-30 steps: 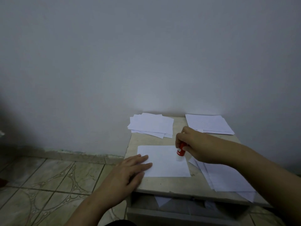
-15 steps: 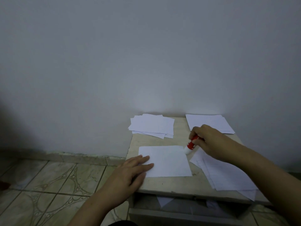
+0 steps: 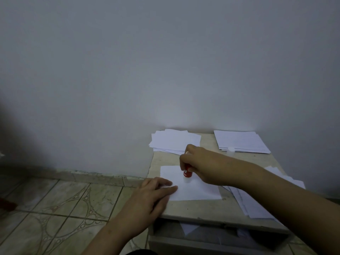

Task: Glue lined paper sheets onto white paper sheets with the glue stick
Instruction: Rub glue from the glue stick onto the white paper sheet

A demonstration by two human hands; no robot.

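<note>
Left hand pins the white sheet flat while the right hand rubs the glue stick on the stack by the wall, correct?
Not quite. The head view shows the right hand pressing the glue stick on the same white sheet that the left hand pins flat, not on a stack by the wall.

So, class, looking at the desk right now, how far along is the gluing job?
Done: impossible to tell; no finished pair is identifiable. In hand: the right hand grips the glue stick, tip down on the white sheet, which the left hand holds flat. Left: laying a lined sheet on it, then the stacks behind.
</note>
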